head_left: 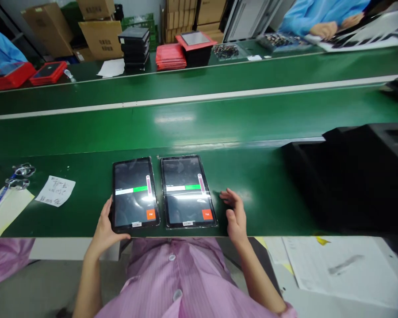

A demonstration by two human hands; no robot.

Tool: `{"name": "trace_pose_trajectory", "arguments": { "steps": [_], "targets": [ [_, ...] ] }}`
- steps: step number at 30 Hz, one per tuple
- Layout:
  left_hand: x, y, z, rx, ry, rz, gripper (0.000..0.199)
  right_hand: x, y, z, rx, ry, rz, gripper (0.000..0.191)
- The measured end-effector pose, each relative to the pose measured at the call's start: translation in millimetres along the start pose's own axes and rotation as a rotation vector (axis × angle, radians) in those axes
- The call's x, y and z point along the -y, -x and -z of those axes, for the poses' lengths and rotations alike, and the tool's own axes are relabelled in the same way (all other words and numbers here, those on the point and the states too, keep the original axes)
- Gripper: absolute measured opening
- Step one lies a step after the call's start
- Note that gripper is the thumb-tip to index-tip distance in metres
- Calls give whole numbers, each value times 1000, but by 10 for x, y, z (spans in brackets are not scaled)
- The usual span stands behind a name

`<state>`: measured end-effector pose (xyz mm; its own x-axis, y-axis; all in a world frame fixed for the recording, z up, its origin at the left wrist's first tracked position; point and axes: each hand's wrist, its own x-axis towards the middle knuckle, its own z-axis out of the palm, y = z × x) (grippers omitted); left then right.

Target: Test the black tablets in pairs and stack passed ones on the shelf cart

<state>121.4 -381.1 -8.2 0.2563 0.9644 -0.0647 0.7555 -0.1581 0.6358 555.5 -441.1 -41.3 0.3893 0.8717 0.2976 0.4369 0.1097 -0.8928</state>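
Two black tablets lie side by side on the green bench, their screens lit with a white-and-green bar and an orange box. My left hand (105, 226) grips the lower left corner of the left tablet (132, 185), with the fingers along its side and the thumb at its bottom edge. The right tablet (182, 176) rests flat with a small label at its lower edge, and no hand touches it. Just to its right, my right hand (235, 215) is held at the bench edge, fingers loosely apart and holding nothing.
At left are a note (56, 191), a yellow paper pad (18, 207), a blue pen and clear glasses (20, 176). A big black box (351, 181) stands at right. Across the conveyor (135, 128) are stacked red trays (170, 57) and co-workers in blue sleeves.
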Motion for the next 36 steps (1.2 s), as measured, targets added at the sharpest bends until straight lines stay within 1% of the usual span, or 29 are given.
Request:
{"name": "trace_pose_trajectory", "arguments": {
  "steps": [4, 6, 9, 11, 13, 15, 16, 17, 19, 22, 24, 26, 28, 31, 34, 36],
  "targets": [
    [113, -139, 61, -99, 23, -52, 138, -18, -151, -52, 15, -67, -56, 61],
    [152, -187, 82, -143, 22, -69, 131, -14, -201, -78, 3, -92, -78, 60],
    [180, -187, 62, -201, -10, -98, 119, -1, -233, -105, -28, -133, -102, 58],
    [192, -152, 30, -254, -37, -129, 107, 8, -229, -117, -85, -191, -112, 56],
    [200, -116, 1, -311, -59, -167, 96, 29, -204, -128, -173, -261, -132, 54],
    [201, -98, -14, -356, -78, -203, 91, 80, -160, -138, -249, -287, -137, 51],
    [199, -96, -17, -374, -94, -220, 90, 122, -132, -141, -267, -269, -125, 49],
    [196, -98, -18, -400, -123, -235, 90, 176, -104, -141, -268, -230, -94, 47],
    [190, -104, -19, -486, -223, -271, 90, 319, -51, -136, -204, -98, 36, 42],
    [191, -93, -33, -634, -404, -387, 80, 578, 11, -156, 23, 164, 350, 33],
    [192, -75, -46, -666, -467, -502, 71, 723, 60, -222, 184, 326, 538, 33],
    [188, -60, -54, -671, -489, -583, 68, 797, 138, -337, 268, 435, 662, 35],
    [179, -54, -57, -677, -495, -606, 71, 777, 247, -475, 266, 494, 735, 34],
    [178, -51, -63, -691, -509, -611, 75, 617, 420, -648, 163, 517, 795, 29],
    [205, -42, -81, -693, -507, -608, 78, 449, 537, -729, 57, 508, 825, 24],
    [227, -38, -91, -709, -494, -594, 82, 392, 571, -744, 8, 525, 829, 21]
  ]
}}
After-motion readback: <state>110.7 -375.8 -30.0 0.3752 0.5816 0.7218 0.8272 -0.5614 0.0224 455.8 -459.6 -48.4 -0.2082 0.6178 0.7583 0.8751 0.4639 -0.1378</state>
